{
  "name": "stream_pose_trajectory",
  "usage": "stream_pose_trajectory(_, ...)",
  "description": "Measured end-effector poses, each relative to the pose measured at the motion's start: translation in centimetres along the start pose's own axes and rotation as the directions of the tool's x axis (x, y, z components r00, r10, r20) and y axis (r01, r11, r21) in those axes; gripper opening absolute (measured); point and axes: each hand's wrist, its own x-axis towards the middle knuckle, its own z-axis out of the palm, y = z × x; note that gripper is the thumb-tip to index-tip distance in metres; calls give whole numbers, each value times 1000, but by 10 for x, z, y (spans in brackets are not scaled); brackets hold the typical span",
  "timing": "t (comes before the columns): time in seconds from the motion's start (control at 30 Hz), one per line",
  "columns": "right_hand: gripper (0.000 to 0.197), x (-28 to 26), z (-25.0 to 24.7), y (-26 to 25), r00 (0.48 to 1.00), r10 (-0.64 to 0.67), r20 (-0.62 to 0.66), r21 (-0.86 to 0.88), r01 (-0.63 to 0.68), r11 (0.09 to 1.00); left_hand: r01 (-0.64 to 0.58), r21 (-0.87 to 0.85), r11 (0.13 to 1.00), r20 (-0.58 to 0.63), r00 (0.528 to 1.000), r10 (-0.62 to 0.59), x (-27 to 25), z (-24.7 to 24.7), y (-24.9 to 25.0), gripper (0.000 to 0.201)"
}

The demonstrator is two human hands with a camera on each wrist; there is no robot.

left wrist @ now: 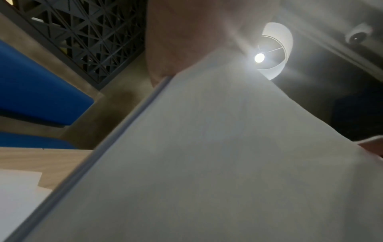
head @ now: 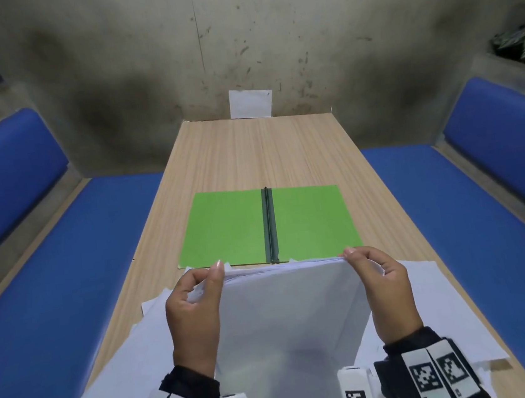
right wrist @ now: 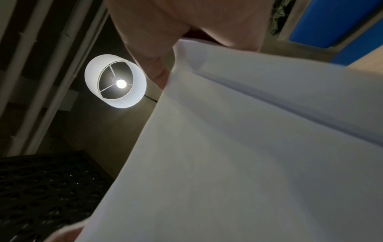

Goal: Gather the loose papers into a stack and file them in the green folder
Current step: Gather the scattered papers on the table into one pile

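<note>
Both hands are clamped on one stack of papers [head: 287, 310]: the left hand [head: 193, 318] pinches its upper left corner between thumb and curled fingers, and the right hand [head: 384, 286] pinches the upper right corner the same way. The stack stands nearly on edge above the near end of the tabletop [head: 249, 154], its top edge ragged, with a few sheet corners poking out of line. The wrist views show only its broad white face and a layered edge.

Under and around the held stack, loose sheets [head: 430, 307] lie spread across the near edge and both near corners; at least three or four overlap, though an exact count cannot be made.

Beyond the hands, one green folder [head: 267, 224] lies open and flat near the middle of the tabletop, its dark spine running toward the far edge, with both leaves bare.

One small white card [head: 250, 103] leans on the wall at the far edge.

By my judgement, gathering is partly done: a good share is in hand, but squaring the stack, collecting the remaining sheets and filing them are all left.
</note>
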Motion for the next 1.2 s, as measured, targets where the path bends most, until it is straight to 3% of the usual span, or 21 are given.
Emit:
stream_pose_trajectory(0.07,20,3,-4,3,1000,16,13,20,-17,1000,-9,-13,1000,-14,1000,9,6,-4,-4,28)
stream_pose_trajectory(0.17,55,6,-15,11,992,40,119,12,-41,999,-26,-87,996,68,997,31,13,-14,-7,22)
stream_pose_trajectory(0.23,67,2,-22,18,972,56,230,-36,-49,998,-79,-57,995,168,982,88,16,-23,-16,46)
stream_pose_trajectory(0.33,44,-4,-33,30,939,151,310,-125,-118,985,-107,6,994,350,931,98,14,-34,-30,79)
stream_pose_trajectory(0.37,44,-6,-36,35,932,184,313,-138,-147,980,-62,43,997,391,919,40,12,-36,-33,79)
stream_pose_trajectory(0.43,49,-8,-40,40,922,245,299,-163,-204,965,34,152,988,420,902,-95,8,-37,-39,55)
stream_pose_trajectory(0.5,32,-6,-46,45,915,288,282,-165,-249,954,76,297,952,375,907,-190,6,-38,-46,32)
stream_pose_trajectory(0.57,14,-5,-48,43,918,301,259,-189,-258,948,128,342,931,361,897,-256,9,-40,-55,23)
stream_pose_trajectory(0.63,14,-5,-43,43,914,298,276,-254,-230,940,166,332,929,383,876,-294,9,-37,-56,33)
stream_pose_trajectory(0.73,17,-6,-27,34,909,299,292,-318,-202,926,196,270,943,397,869,-294,7,-31,-50,32)
stream_pose_trajectory(0.83,14,-4,-21,25,902,299,312,-212,-240,947,189,219,957,396,879,-265,7,-32,-39,48)
stream_pose_trajectory(0.97,25,-7,-28,22,872,245,423,-75,-235,969,161,226,961,496,830,-255,5,-39,-31,59)
stream_pose_trajectory(1.07,82,-5,-37,30,877,209,433,1,-232,973,184,193,964,529,808,-260,3,-45,-34,74)
stream_pose_trajectory(1.13,98,-5,-42,33,878,218,427,51,-264,963,195,189,962,510,818,-266,3,-46,-37,69)
stream_pose_trajectory(1.2,95,-9,-43,31,856,219,468,17,-256,966,196,212,958,470,839,-275,4,-43,-38,54)
